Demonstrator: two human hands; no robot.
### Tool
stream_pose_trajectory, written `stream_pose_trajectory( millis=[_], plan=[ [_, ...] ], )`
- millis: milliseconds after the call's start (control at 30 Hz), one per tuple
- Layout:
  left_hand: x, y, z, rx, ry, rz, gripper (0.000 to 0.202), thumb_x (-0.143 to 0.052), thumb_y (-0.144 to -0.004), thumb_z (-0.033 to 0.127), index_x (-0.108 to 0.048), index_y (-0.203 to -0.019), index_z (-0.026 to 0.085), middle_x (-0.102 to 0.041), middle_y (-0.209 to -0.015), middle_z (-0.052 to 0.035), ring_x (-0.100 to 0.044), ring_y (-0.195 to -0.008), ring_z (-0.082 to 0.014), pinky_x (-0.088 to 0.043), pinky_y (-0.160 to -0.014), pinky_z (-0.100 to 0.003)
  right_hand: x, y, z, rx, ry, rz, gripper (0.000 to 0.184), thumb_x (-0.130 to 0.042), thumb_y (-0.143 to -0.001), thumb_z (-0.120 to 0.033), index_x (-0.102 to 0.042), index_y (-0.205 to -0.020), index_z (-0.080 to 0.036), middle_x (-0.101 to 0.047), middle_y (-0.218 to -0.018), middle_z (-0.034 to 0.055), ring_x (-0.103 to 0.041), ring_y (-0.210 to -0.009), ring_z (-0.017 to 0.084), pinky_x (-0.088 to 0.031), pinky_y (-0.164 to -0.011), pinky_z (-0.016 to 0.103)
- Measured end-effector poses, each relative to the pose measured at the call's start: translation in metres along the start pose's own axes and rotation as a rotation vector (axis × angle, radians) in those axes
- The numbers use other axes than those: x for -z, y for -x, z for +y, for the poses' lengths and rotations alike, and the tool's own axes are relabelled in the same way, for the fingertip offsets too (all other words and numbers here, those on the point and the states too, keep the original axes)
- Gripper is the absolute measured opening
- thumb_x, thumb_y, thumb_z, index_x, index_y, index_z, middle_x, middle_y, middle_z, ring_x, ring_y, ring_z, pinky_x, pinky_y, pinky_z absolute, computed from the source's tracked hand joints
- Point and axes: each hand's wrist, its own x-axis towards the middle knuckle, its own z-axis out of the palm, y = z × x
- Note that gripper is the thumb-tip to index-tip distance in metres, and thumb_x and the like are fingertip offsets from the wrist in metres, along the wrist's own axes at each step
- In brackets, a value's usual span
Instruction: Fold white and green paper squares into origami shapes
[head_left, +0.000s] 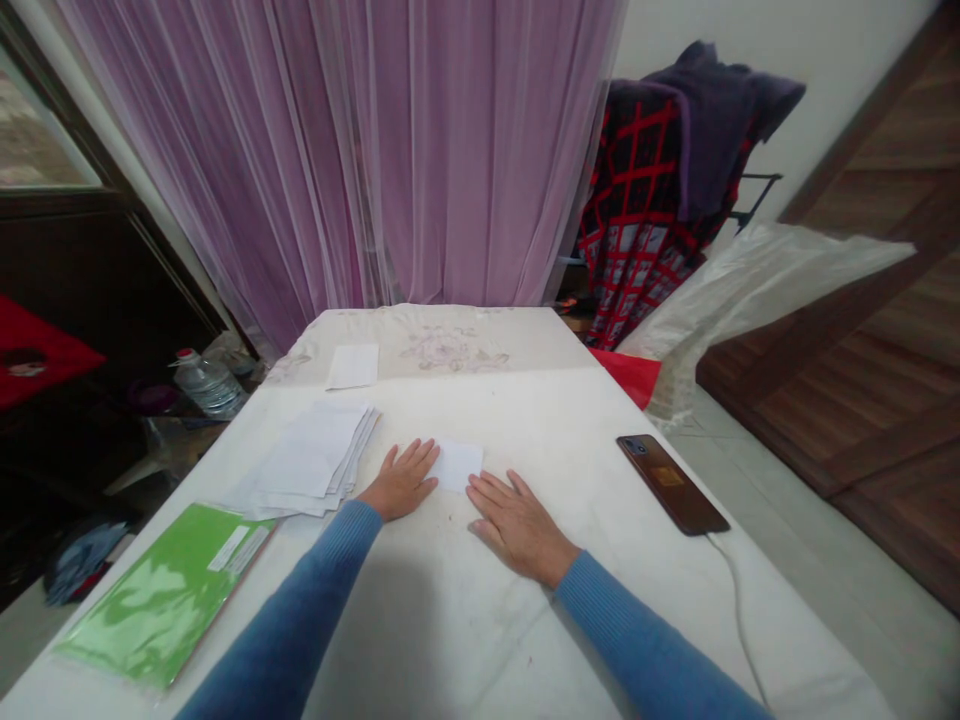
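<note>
A small white piece of paper lies on the table between my two hands. My left hand rests flat at its left edge, fingers stretched out over the side of the sheet. At the lower right edge of the paper lies my right hand, also flat, its fingertips touching or just beside the corner. Neither hand grips anything. Just left of my left hand is a loose stack of white paper sheets.
A green plastic-wrapped pack lies at the front left. Farther back sits another folded white paper. To the right is a brown phone with a white cable. A white cloth with a flower print covers the table.
</note>
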Motion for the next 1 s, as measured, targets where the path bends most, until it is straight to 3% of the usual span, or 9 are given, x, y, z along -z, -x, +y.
stream_pose_trajectory(
  millis=[233,300,367,433,567,833,1000],
  plan=[
    [0.003,0.019,-0.007,0.096,-0.011,0.040,0.055,-0.027,-0.095,0.018,-0.030,-0.149,0.027,-0.030,-0.157,-0.0034,-0.023,-0.146,-0.0236,-0.023,-0.114,-0.054,0.000,0.006,0.003,-0.028,-0.014,-0.002,0.047,-0.035,-0.101,-0.044,-0.045,-0.142,-0.024,-0.041,-0.150,0.0058,-0.031,-0.141,0.022,-0.015,-0.117,0.053],
    [0.005,0.024,0.006,0.178,-0.029,0.099,0.054,-0.028,-0.094,0.015,-0.036,-0.147,0.026,-0.034,-0.155,-0.0032,-0.027,-0.144,-0.0248,-0.025,-0.113,-0.056,0.000,0.006,0.003,-0.028,-0.010,0.000,0.048,-0.034,-0.101,-0.044,-0.044,-0.143,-0.024,-0.041,-0.150,0.0061,-0.031,-0.142,0.022,-0.015,-0.117,0.053],
    [0.004,0.027,0.028,0.271,-0.073,0.229,0.051,-0.031,-0.094,0.017,-0.044,-0.142,0.025,-0.037,-0.153,-0.0039,-0.027,-0.144,-0.0291,-0.021,-0.113,-0.061,-0.001,0.006,0.003,-0.021,-0.005,-0.001,0.048,-0.033,-0.101,-0.045,-0.044,-0.143,-0.024,-0.041,-0.150,0.0064,-0.031,-0.141,0.022,-0.015,-0.117,0.053],
    [-0.001,0.027,0.053,0.211,-0.071,0.317,0.047,-0.032,-0.096,0.023,-0.047,-0.140,0.024,-0.036,-0.154,-0.0046,-0.027,-0.144,-0.0283,-0.020,-0.115,-0.059,-0.001,0.006,0.004,-0.012,0.002,-0.001,0.049,-0.033,-0.101,-0.046,-0.044,-0.143,-0.024,-0.041,-0.149,0.0068,-0.031,-0.141,0.022,-0.016,-0.117,0.053],
    [-0.014,0.026,0.081,0.080,0.000,0.296,0.048,-0.029,-0.098,0.034,-0.043,-0.143,0.022,-0.039,-0.152,-0.0065,-0.035,-0.140,-0.0266,-0.026,-0.114,-0.057,-0.002,0.006,0.004,-0.006,0.016,0.020,0.047,-0.036,-0.100,-0.044,-0.045,-0.142,-0.023,-0.043,-0.149,0.0079,-0.032,-0.141,0.023,-0.017,-0.116,0.054],
    [-0.018,0.049,0.045,0.171,-0.045,0.251,0.051,-0.028,-0.098,0.035,-0.039,-0.145,0.020,-0.035,-0.154,-0.0104,-0.032,-0.142,-0.0286,-0.026,-0.112,-0.059,-0.004,0.007,0.003,-0.006,0.024,0.036,0.046,-0.036,-0.100,-0.042,-0.047,-0.140,-0.023,-0.044,-0.148,0.0068,-0.033,-0.140,0.022,-0.018,-0.116,0.053],
    [-0.002,0.052,0.046,0.214,-0.038,0.232,0.047,-0.033,-0.097,0.033,-0.046,-0.140,0.020,-0.043,-0.149,-0.0123,-0.041,-0.136,-0.0303,-0.023,-0.112,-0.061,-0.001,0.004,0.002,-0.007,0.043,0.062,0.041,-0.041,-0.099,-0.038,-0.052,-0.135,-0.023,-0.050,-0.144,0.0082,-0.038,-0.137,0.023,-0.021,-0.113,0.052]
  ],
)
